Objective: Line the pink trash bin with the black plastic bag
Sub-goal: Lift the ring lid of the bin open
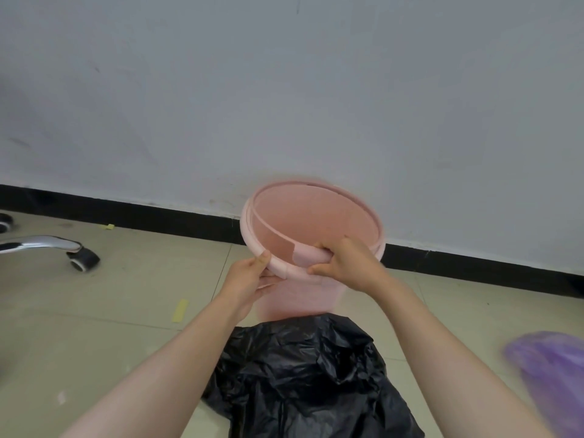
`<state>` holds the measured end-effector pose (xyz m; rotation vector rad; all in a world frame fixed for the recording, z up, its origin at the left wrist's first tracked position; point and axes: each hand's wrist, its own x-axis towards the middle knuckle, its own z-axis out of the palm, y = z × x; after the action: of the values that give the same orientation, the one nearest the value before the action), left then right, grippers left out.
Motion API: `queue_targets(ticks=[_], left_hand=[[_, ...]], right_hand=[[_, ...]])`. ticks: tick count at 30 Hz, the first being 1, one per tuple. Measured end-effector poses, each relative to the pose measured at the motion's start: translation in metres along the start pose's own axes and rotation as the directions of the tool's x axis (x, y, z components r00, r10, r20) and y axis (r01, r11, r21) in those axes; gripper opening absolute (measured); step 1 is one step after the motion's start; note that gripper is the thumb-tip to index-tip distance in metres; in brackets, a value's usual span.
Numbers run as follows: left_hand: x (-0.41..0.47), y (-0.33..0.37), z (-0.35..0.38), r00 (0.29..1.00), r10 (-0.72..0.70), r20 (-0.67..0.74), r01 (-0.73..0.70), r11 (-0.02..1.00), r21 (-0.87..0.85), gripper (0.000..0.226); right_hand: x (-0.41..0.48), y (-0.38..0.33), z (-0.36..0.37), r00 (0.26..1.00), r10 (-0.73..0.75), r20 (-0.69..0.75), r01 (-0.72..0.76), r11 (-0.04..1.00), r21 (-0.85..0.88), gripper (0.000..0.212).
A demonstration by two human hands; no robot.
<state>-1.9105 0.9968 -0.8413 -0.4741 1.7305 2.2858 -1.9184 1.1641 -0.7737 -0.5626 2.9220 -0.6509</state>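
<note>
The pink trash bin (316, 222) is round, with a separate pink ring sitting loose on its rim. It stands near the wall, and the inside holds no bag. My left hand (249, 279) grips the near left of the rim ring, thumb on top. My right hand (344, 263) grips the near rim beside it, fingers curled over the ring's edge. The black plastic bag (303, 374) lies crumpled on the tiled floor just in front of the bin, between my forearms.
A purple plastic bag (550, 374) lies on the floor at the right. A chrome office-chair leg with a black caster (83, 259) is at the left. A grey wall with a black skirting board (158, 210) runs behind the bin. Yellow tape scraps (180, 311) mark the tiles.
</note>
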Motion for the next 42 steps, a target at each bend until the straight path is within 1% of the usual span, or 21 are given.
queue_targets(ticks=[2, 4, 6, 7, 8, 9, 10, 11, 12, 15, 17, 20, 23, 25, 27, 29, 30, 32, 34, 38, 42], left_hand=[[-0.003, 0.000, -0.002, 1.000, -0.020, -0.004, 0.020, 0.997, 0.075, 0.034], [-0.005, 0.000, -0.001, 0.998, 0.013, -0.064, 0.001, 0.979, 0.205, 0.043], [-0.003, 0.003, 0.002, 0.967, 0.184, -0.177, -0.086, 0.887, 0.454, 0.076], [-0.003, 0.006, 0.004, 0.932, 0.310, -0.188, -0.133, 0.774, 0.620, 0.087], [-0.004, 0.008, 0.007, 0.896, 0.425, -0.130, -0.181, 0.616, 0.767, 0.089], [-0.004, 0.009, 0.010, 0.873, 0.486, -0.033, -0.222, 0.458, 0.861, 0.085], [-0.002, 0.009, 0.012, 0.869, 0.490, 0.062, -0.251, 0.331, 0.910, 0.078], [-0.001, 0.009, 0.014, 0.876, 0.464, 0.130, -0.267, 0.244, 0.932, 0.074], [0.000, 0.008, 0.014, 0.887, 0.432, 0.162, -0.272, 0.204, 0.940, 0.072], [0.002, 0.008, 0.011, 0.914, 0.372, 0.164, -0.263, 0.235, 0.936, 0.070], [0.002, 0.009, 0.009, 0.919, 0.366, 0.147, -0.252, 0.258, 0.933, 0.070], [0.001, 0.012, 0.012, 0.912, 0.391, 0.126, -0.258, 0.306, 0.916, 0.071], [0.003, 0.010, 0.014, 0.896, 0.429, 0.117, -0.270, 0.316, 0.910, 0.073], [0.004, 0.005, 0.013, 0.872, 0.471, 0.135, -0.292, 0.277, 0.915, 0.071], [0.007, -0.003, 0.009, 0.786, 0.582, 0.209, -0.353, 0.145, 0.924, 0.077], [0.014, -0.011, 0.004, 0.688, 0.660, 0.301, -0.419, 0.023, 0.908, 0.073], [0.017, -0.014, 0.002, 0.670, 0.665, 0.330, -0.436, -0.007, 0.900, 0.069], [0.020, -0.019, -0.003, 0.657, 0.663, 0.359, -0.454, -0.032, 0.890, 0.063], [0.021, -0.022, -0.007, 0.645, 0.672, 0.365, -0.459, -0.041, 0.887, 0.061], [0.021, -0.024, -0.007, 0.655, 0.661, 0.366, -0.442, -0.058, 0.895, 0.061], [0.012, -0.022, -0.003, 0.710, 0.617, 0.340, -0.454, 0.031, 0.890, 0.074]], right_hand=[[-0.002, -0.005, -0.018, 1.000, 0.012, -0.020, -0.012, 1.000, 0.010, 0.017], [-0.003, -0.006, -0.035, 0.998, 0.003, -0.063, -0.004, 1.000, -0.012, 0.017], [-0.006, -0.008, -0.047, 0.996, -0.005, -0.090, 0.004, 1.000, -0.015, 0.026], [-0.008, -0.009, -0.050, 0.995, -0.009, -0.104, 0.010, 1.000, 0.008, 0.028], [-0.010, -0.011, -0.052, 0.992, -0.009, -0.122, 0.014, 0.999, 0.035, 0.030], [-0.011, -0.013, -0.054, 0.989, -0.009, -0.148, 0.019, 0.998, 0.066, 0.032], [-0.012, -0.014, -0.056, 0.984, -0.007, -0.180, 0.026, 0.994, 0.103, 0.034], [-0.011, -0.014, -0.057, 0.975, -0.013, -0.224, 0.044, 0.990, 0.132, 0.035], [-0.010, -0.014, -0.060, 0.958, -0.021, -0.285, 0.066, 0.986, 0.150, 0.035], [-0.003, -0.010, -0.067, 0.863, -0.040, -0.503, 0.137, 0.978, 0.157, 0.036], [0.006, -0.006, -0.069, 0.791, -0.053, -0.610, 0.137, 0.986, 0.093, 0.036], [0.024, -0.009, -0.072, 0.700, -0.067, -0.711, 0.081, 0.997, -0.015, 0.039], [0.049, -0.011, -0.087, 0.571, -0.220, -0.791, -0.009, 0.962, -0.274, 0.036], [0.065, -0.010, -0.104, 0.544, -0.210, -0.813, -0.096, 0.946, -0.309, 0.034], [0.083, -0.008, -0.119, 0.593, -0.189, -0.783, -0.178, 0.917, -0.356, 0.038], [0.099, -0.005, -0.134, 0.695, -0.155, -0.702, -0.219, 0.885, -0.412, 0.046], [0.105, -0.004, -0.141, 0.754, -0.113, -0.647, -0.218, 0.886, -0.409, 0.052], [0.115, 0.001, -0.149, 0.858, -0.050, -0.511, -0.199, 0.885, -0.421, 0.064], [0.118, 0.009, -0.151, 0.913, -0.013, -0.408, -0.198, 0.860, -0.471, 0.068], [0.107, 0.024, -0.131, 0.949, 0.075, -0.305, -0.231, 0.825, -0.516, 0.067], [0.084, 0.033, -0.104, 0.959, 0.090, -0.268, -0.222, 0.828, -0.515, 0.063]])
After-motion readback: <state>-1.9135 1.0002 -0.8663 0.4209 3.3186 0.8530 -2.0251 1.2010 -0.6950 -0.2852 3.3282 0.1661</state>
